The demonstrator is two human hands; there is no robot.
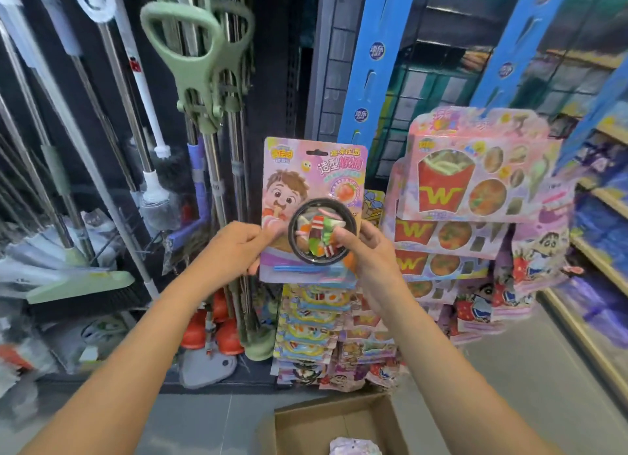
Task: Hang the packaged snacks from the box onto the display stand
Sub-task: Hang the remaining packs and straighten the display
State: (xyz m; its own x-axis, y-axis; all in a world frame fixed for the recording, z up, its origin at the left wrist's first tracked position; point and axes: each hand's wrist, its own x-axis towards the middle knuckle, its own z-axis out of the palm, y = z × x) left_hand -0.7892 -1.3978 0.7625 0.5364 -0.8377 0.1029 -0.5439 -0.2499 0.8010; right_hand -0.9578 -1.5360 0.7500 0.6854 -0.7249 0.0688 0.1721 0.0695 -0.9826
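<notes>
You are holding one snack pack point(312, 210) upright before the display stand point(370, 81), left hand point(238, 247) and right hand point(370, 251) pinching its sides, and next its hang hole probably needs a free hook.

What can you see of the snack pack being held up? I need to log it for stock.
The snack pack is a flat pink card printed with a cartoon child, carrying a round black bowl blister of coloured gummies and a slot at its top edge. It is upright and not yet hung. The left hand and right hand pinch its sides.
</notes>
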